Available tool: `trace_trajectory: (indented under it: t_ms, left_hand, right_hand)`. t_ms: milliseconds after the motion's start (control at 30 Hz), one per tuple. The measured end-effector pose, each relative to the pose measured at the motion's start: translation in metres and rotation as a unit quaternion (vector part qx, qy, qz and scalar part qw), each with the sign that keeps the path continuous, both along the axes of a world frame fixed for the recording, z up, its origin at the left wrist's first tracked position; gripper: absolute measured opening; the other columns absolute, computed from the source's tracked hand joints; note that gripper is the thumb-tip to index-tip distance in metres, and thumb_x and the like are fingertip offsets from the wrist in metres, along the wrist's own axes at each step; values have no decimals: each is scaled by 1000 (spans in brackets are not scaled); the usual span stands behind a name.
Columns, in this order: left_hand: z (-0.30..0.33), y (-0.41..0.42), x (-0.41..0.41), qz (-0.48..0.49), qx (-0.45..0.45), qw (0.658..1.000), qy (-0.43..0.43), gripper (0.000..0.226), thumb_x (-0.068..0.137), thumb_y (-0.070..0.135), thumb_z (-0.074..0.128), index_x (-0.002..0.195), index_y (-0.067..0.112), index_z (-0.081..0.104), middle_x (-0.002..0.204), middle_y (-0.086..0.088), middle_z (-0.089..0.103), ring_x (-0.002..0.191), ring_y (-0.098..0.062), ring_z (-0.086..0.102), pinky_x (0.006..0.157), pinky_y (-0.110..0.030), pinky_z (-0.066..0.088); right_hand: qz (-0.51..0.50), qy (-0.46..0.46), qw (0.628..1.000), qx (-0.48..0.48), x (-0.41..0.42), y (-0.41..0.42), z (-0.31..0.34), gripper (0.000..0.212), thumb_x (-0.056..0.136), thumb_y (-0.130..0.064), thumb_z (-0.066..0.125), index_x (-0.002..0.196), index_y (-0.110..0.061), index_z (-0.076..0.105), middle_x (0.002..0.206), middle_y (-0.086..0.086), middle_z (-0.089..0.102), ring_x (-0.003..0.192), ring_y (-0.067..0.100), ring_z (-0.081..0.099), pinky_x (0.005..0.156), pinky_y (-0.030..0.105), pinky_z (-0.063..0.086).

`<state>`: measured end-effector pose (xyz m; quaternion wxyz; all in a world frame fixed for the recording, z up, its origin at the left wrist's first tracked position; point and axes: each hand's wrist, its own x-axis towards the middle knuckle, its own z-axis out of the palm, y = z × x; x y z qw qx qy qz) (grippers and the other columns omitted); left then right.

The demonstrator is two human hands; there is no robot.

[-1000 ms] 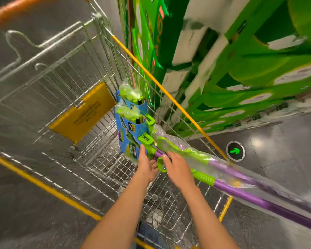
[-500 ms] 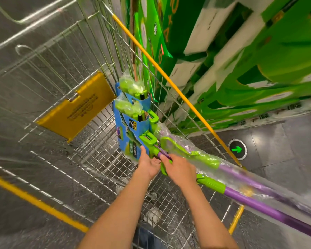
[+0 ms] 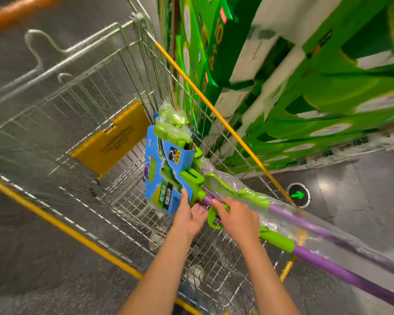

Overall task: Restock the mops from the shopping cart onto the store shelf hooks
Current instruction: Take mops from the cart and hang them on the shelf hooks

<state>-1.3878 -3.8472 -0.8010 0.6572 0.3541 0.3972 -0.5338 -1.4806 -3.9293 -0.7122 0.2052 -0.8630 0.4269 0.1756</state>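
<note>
Both hands reached into the wire shopping cart (image 3: 82, 123). The left hand (image 3: 189, 215) lay against the blue card sleeve (image 3: 163, 176) of the nearer mop (image 3: 316, 258), thumb up along its edge. The right hand (image 3: 237, 220) curled over that mop's purple shaft beside a green hook loop (image 3: 212, 218). A second plastic-wrapped mop (image 3: 282, 211) lay beside it against the cart's yellow-trimmed rim. Green cartons (image 3: 305, 87) stood stacked beyond the cart.

Mop handles (image 3: 341, 272) run off the right edge past the shopping cart (image 3: 55, 92); ends not visible. Right hand (image 3: 236, 220) covers part of the shaft, grip unclear. Green boxes (image 3: 328, 87) beyond the cart blurred, print unreadable. Cart's yellow sign (image 3: 114, 142) text too small.
</note>
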Motion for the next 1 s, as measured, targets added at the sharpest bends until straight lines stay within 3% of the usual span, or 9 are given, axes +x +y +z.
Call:
trace_trajectory:
  t_ms: [100, 200, 367, 433, 533, 667, 767, 867, 1000]
  left_hand:
    - [24, 9, -3, -25, -5, 999, -26, 61, 97, 62, 44, 110, 5, 61, 116, -22, 64, 116, -32, 59, 109, -46, 42]
    - [61, 18, -2, -9, -30, 999, -27, 71, 92, 65, 52, 130, 5, 59, 133, -22, 62, 126, -32, 58, 107, -45, 46]
    - [116, 31, -11, 1, -76, 995, -58, 65, 91, 60, 57, 129, 7, 60, 123, -22, 67, 111, -31, 65, 89, -44, 54]
    - [140, 35, -15, -2, -98, 993, -70, 68, 87, 59, 61, 133, 8, 59, 127, -22, 66, 117, -32, 64, 93, -46, 55]
    - [173, 39, -25, -6, -121, 986, -112, 59, 89, 54, 61, 129, 10, 63, 117, -18, 72, 116, -31, 65, 97, -47, 54]
    - [224, 40, -38, -14, -140, 974, -175, 46, 87, 48, 63, 115, 11, 67, 110, -16, 71, 117, -32, 63, 101, -49, 51]
    - [261, 38, -44, -26, -169, 958, -229, 53, 78, 45, 66, 118, 10, 66, 103, -13, 70, 100, -28, 68, 74, -45, 63]
    - [293, 37, -51, -38, -186, 938, -291, 48, 81, 43, 66, 117, 12, 68, 97, -10, 70, 89, -24, 69, 68, -40, 62]
    - [338, 38, -63, -78, -193, 910, -360, 40, 83, 45, 66, 104, 12, 69, 84, -9, 68, 69, -21, 66, 59, -33, 56]
  right_hand:
    - [-9, -23, 1000, -7, -5, 7, 24, 60, 94, -73, 29, 111, -32, 71, 90, 2, 74, 86, 25, 67, 61, 31, 42]
    - [-23, -48, 999, -5, -10, 13, 50, 56, 97, -68, 30, 112, -33, 71, 96, 2, 75, 96, 26, 68, 71, 32, 46]
    - [-36, -95, 995, -7, -24, 25, 103, 55, 99, -65, 28, 107, -33, 73, 94, 1, 74, 94, 24, 68, 69, 32, 42]
    - [-48, -113, 992, -8, -33, 27, 125, 53, 101, -63, 29, 100, -34, 73, 91, 2, 73, 94, 26, 67, 70, 34, 41]
    - [-62, -144, 988, -9, -47, 30, 160, 56, 102, -60, 30, 68, -25, 57, 73, -1, 64, 81, 26, 62, 67, 35, 36]
    - [-78, -212, 974, -22, -68, 31, 199, 62, 102, -59, 31, 66, -14, 54, 67, 2, 59, 69, 24, 53, 62, 36, 34]
    - [-100, -262, 960, -15, -80, 29, 225, 63, 101, -60, 33, 60, -14, 45, 60, 0, 53, 65, 25, 52, 64, 37, 35]
    - [-130, -313, 941, -8, -91, 29, 251, 62, 101, -58, 36, 56, -15, 37, 55, -2, 46, 62, 26, 49, 63, 37, 36]
    - [-176, -389, 904, 12, -108, 29, 281, 68, 100, -58, 38, 62, -3, 49, 65, 12, 64, 67, 25, 60, 68, 38, 43]
